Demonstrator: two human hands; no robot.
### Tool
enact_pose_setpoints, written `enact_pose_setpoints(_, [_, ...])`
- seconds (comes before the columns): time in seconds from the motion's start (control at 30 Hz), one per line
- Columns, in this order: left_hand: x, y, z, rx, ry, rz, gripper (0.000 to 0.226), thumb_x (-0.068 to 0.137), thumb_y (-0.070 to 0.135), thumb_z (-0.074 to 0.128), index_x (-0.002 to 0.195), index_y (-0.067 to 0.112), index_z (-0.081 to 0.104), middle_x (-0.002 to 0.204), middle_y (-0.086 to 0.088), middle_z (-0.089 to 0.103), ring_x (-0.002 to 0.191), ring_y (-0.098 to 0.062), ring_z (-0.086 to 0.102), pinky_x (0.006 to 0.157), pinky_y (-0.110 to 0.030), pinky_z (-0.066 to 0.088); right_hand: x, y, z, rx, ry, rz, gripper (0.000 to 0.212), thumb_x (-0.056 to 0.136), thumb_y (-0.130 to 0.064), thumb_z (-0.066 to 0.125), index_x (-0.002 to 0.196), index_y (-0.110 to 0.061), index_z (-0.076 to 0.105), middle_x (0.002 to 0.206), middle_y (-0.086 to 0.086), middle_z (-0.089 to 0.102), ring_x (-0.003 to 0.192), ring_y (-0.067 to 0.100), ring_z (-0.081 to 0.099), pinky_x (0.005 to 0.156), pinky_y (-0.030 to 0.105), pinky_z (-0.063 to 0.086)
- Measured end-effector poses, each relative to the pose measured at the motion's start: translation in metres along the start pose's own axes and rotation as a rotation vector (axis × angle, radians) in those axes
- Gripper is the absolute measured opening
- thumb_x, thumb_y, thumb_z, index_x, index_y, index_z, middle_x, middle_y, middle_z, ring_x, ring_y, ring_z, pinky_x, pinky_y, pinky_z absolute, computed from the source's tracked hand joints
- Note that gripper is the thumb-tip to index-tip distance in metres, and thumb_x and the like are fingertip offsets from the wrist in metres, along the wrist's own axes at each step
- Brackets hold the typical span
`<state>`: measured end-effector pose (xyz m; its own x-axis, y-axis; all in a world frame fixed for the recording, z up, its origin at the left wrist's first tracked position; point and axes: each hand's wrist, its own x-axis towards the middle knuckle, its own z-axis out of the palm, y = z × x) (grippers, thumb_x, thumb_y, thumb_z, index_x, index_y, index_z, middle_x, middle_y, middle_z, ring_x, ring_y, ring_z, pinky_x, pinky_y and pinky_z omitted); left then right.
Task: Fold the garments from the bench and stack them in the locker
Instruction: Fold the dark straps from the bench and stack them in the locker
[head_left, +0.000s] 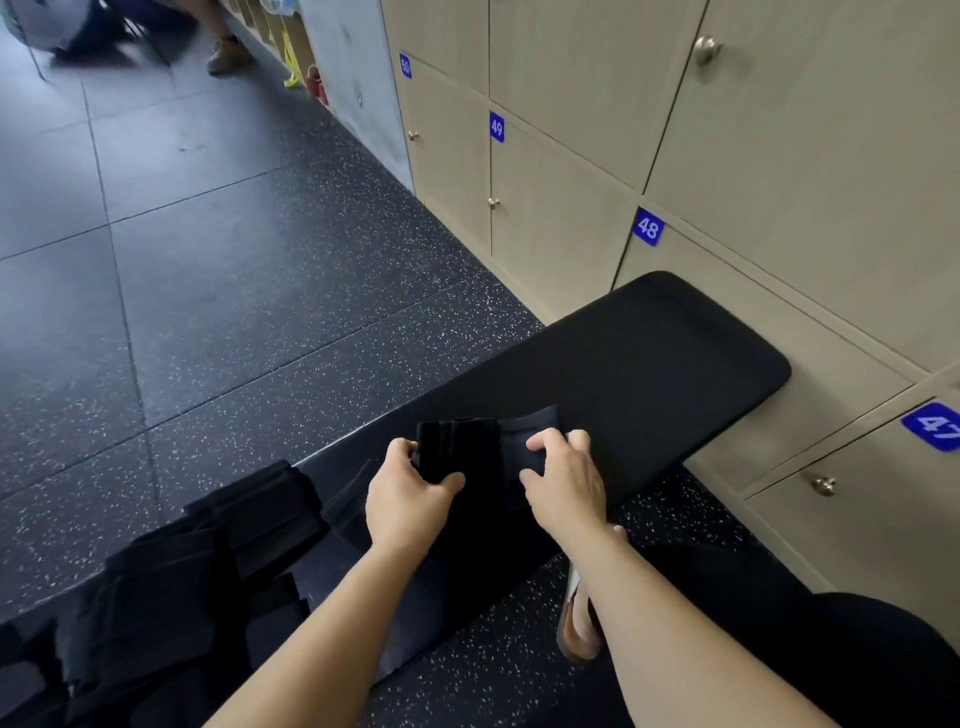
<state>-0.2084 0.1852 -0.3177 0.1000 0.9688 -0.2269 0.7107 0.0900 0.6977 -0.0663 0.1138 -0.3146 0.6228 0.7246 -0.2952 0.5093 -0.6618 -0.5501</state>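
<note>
1. The step in hand is the folding. A dark garment (460, 441) lies on the black tabletop (649, 364), just in front of the person, gathered into a narrow, layered bundle between the two hands.
2. The left hand (410, 491) grips the left end of that bundle: its fingers curl over the far edge and its thumb presses on top of the cloth.
3. The right hand (566, 480) grips the right end. Its fingers are bent and dig into the fabric, with the thumb tucked against the near side. Neither hand is free.
4. The fold looks part done: the layers stand up unevenly at the left and a looser flap shows at the right. Black cloth on a black top hides the exact edges, so I cannot tell how many folds are in.
5. The next move, as I judge it, calls for bringing the two ends together or pressing the bundle flat, so that it keeps a neat shape when lifted.
6. A pile of dark clothes (208, 561) lies on the near left part of the tabletop, well apart from the hands. Whether it is folded or waiting I cannot tell.
7. The lockers (561, 234) stand just beyond the far end of the tabletop, and every door in view is closed. Stacking will therefore need one hand freed to pull a knob (824, 485) first.
</note>
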Motion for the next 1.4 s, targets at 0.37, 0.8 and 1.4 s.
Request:
enact_pose_setpoints(0.37, [-0.025,0.079,-0.037,-0.665,-0.298,-0.137,0.027,0.072,0.002,0.082,0.095,0.004,0.07,0.085,-0.013,0.076,0.076,-0.031,0.074,0.073,-0.046,0.061,-0.03,-0.006,-0.089,0.651,0.376,-0.088,0.055,0.084,0.002,0.062,0.129,-0.025,0.044,0.115,-0.016,0.05,0.107,0.006,0.05,0.086,0.015,0.041])
enact_pose_setpoints(0.8, [-0.128,0.212,0.016,-0.773,-0.675,-0.065,0.034,0.075,0.004,0.079,0.106,0.007,0.065,0.086,-0.016,0.076,0.075,-0.034,0.074,0.064,-0.044,0.06,-0.086,0.092,-0.228,0.893,0.633,-0.049,0.048,0.074,0.0,0.063,0.118,-0.02,0.06,0.112,-0.007,0.068,0.105,0.004,0.063,0.095,0.033,0.053])
enact_pose_setpoints(1.4, [-0.187,0.282,0.175,-0.756,-0.85,-0.064,0.038,0.074,0.0,0.078,0.109,0.004,0.065,0.093,-0.015,0.076,0.086,-0.034,0.072,0.077,-0.039,0.056,-0.059,0.259,-0.304,0.835,0.675,0.101,0.041,0.069,-0.002,0.069,0.106,-0.021,0.066,0.093,-0.003,0.074,0.087,0.014,0.07,0.083,0.037,0.057])
